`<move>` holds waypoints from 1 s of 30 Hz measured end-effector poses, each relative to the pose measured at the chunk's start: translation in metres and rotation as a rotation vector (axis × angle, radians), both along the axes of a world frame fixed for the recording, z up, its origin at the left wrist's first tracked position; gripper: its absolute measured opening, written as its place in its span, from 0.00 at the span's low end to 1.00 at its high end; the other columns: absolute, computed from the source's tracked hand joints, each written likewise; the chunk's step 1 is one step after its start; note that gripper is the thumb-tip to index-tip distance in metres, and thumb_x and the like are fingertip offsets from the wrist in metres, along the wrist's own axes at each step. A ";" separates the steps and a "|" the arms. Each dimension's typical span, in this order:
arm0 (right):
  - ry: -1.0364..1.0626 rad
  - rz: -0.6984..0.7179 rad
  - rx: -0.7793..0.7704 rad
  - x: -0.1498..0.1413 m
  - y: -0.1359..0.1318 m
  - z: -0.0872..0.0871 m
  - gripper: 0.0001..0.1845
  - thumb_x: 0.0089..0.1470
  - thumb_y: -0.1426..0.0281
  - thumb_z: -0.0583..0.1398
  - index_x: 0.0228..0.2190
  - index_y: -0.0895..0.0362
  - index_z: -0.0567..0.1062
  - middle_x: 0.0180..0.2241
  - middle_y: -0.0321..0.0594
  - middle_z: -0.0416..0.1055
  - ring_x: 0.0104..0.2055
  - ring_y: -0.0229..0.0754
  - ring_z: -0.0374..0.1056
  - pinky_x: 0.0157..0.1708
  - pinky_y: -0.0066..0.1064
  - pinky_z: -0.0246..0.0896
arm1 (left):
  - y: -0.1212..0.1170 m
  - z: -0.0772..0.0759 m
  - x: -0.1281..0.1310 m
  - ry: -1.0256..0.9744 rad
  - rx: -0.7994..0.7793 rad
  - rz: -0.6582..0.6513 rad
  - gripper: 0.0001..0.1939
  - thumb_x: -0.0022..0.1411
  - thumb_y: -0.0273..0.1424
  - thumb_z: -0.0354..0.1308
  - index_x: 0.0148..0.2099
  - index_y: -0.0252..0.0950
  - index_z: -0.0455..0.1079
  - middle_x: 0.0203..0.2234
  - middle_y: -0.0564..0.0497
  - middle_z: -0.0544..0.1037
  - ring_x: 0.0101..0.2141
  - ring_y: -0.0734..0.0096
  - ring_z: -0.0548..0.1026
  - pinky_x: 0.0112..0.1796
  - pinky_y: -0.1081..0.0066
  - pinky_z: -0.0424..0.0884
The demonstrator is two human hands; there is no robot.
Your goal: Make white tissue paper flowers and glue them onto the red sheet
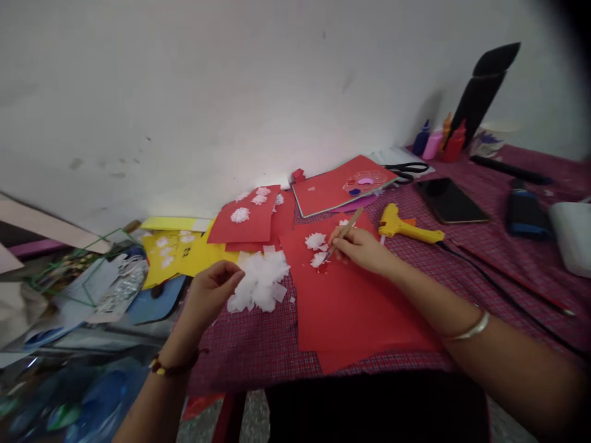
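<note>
My right hand (357,247) grips a light wooden stick (353,221) over a red sheet of paper (341,307). The stick's lower end is down by a white paper flower (318,259), close to a small glossy patch on the sheet. Just above that flower sits another tufted white flower (316,240), and a third is partly hidden behind my hand. My left hand (216,284) is closed, thumb and fingertips pinched together at the left edge of a pile of white paper squares (258,283). Whatever its fingertips may hold is too small to make out.
To the right lie a yellow glue gun (406,227) with a black cord, a phone (450,200) and a red pencil (517,280). Paint bottles (455,144), scissors (406,169) and a paint palette (364,183) are farther back. Red sheets with white flowers (244,224) lean on the wall.
</note>
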State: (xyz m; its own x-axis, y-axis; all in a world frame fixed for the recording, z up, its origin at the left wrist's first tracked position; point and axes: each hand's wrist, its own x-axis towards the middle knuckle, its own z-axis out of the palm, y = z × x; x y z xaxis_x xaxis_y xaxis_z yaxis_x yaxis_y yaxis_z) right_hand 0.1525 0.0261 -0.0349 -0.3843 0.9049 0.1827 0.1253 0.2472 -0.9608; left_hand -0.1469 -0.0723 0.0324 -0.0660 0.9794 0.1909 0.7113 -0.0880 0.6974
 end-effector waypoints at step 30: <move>0.365 0.106 0.066 -0.016 -0.037 0.024 0.07 0.55 0.65 0.55 0.32 0.56 0.67 0.25 0.36 0.69 0.24 0.34 0.66 0.22 0.26 0.61 | 0.038 -0.042 0.103 -0.915 -0.248 -0.108 0.09 0.46 0.35 0.64 0.26 0.33 0.72 0.20 0.53 0.73 0.21 0.78 0.69 0.25 0.76 0.64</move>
